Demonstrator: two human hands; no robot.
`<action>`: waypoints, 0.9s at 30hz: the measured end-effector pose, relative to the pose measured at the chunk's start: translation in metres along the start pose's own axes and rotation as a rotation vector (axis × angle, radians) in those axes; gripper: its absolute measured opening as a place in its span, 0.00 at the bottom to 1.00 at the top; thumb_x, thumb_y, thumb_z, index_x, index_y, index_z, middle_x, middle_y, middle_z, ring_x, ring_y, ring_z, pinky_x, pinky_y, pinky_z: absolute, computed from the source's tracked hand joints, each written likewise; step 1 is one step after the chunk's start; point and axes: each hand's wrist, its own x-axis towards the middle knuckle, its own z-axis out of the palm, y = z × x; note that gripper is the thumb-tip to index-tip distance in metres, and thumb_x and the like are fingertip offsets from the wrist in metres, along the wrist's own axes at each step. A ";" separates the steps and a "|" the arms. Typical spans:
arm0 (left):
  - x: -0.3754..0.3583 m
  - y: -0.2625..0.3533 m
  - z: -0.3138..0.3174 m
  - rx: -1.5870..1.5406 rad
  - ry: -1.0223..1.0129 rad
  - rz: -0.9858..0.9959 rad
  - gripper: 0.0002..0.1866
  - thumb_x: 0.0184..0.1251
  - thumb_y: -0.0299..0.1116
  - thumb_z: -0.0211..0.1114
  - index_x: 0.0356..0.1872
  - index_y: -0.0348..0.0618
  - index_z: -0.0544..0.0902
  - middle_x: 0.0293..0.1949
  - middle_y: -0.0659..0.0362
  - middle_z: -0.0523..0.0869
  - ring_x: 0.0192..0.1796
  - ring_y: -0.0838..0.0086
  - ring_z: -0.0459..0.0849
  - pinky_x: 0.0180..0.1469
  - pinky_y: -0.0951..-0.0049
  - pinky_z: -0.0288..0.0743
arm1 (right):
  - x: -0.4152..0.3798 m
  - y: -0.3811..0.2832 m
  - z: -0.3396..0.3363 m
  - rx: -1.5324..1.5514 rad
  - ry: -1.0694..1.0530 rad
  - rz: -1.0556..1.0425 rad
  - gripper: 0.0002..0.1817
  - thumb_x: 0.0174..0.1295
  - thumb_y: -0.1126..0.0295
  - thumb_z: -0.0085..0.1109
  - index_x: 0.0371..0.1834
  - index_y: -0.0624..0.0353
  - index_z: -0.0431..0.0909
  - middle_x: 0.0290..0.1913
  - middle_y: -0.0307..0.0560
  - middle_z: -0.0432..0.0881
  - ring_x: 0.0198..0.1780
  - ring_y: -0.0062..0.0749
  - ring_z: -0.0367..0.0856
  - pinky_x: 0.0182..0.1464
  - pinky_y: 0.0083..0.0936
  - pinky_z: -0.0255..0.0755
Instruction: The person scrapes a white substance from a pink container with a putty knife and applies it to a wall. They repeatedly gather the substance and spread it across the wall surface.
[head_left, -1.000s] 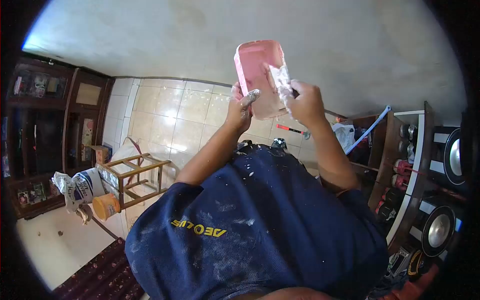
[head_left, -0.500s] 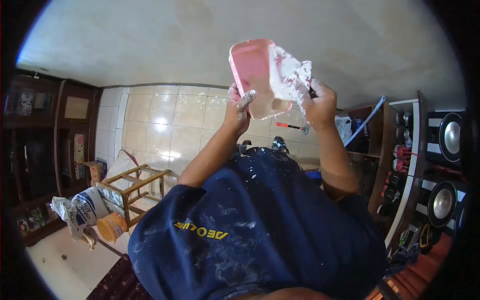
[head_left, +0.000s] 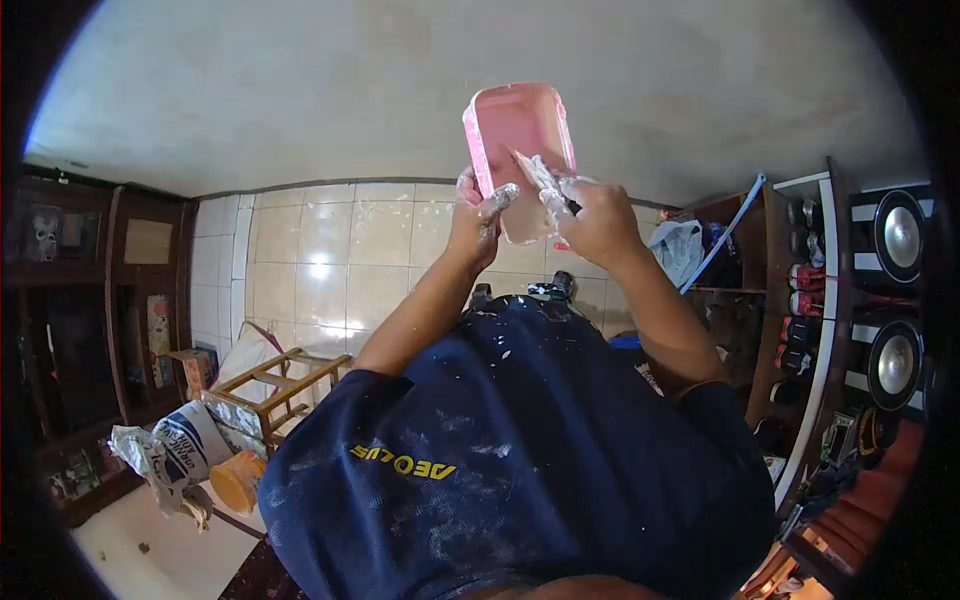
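My left hand [head_left: 480, 222], smeared with white paste, grips a pink plastic tub [head_left: 482, 150] by its left side, thumb over the rim. The tub is tilted so its hollow faces me, with whitish smears on its rim and walls. In my right hand [head_left: 598, 222] is a putty knife [head_left: 540, 178], its blade coated in white paste and turned nearly edge-on. The blade reaches over the tub's inside near the right wall. White paste also covers the fingers of my right hand.
A grey wall [head_left: 300, 100] rises just beyond the tiled floor [head_left: 375, 235]. At left stand a wooden stool [head_left: 285, 385], a paper sack [head_left: 188, 440] and an orange bucket [head_left: 238, 482]. Shoe shelves [head_left: 825, 260], a blue pole [head_left: 728, 228] and round speakers [head_left: 897, 240] are at right.
My right hand has moved left and down, turning the putty knife from its broad, paste-covered face to edge-on within the tub's outline. The tub stays in my left hand, slightly turned.
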 end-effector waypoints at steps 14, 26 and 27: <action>-0.008 0.007 -0.012 -0.026 0.087 0.020 0.29 0.54 0.23 0.63 0.56 0.41 0.60 0.48 0.53 0.73 0.48 0.70 0.77 0.48 0.70 0.77 | 0.020 -0.011 0.010 0.002 0.016 0.154 0.08 0.48 0.68 0.58 0.24 0.62 0.78 0.23 0.58 0.77 0.25 0.55 0.77 0.30 0.44 0.70; -0.011 0.006 -0.001 0.132 0.092 0.104 0.32 0.51 0.19 0.66 0.56 0.38 0.58 0.49 0.53 0.75 0.50 0.70 0.77 0.53 0.70 0.74 | 0.025 -0.018 0.008 -0.196 -0.083 0.062 0.09 0.45 0.68 0.58 0.24 0.64 0.78 0.24 0.59 0.76 0.26 0.56 0.75 0.30 0.41 0.69; -0.009 0.005 -0.001 0.150 0.103 0.084 0.33 0.50 0.19 0.66 0.56 0.38 0.58 0.50 0.53 0.75 0.50 0.70 0.77 0.53 0.70 0.74 | 0.024 -0.021 0.010 -0.167 -0.117 0.039 0.09 0.46 0.68 0.58 0.24 0.64 0.78 0.24 0.60 0.76 0.26 0.56 0.75 0.30 0.41 0.69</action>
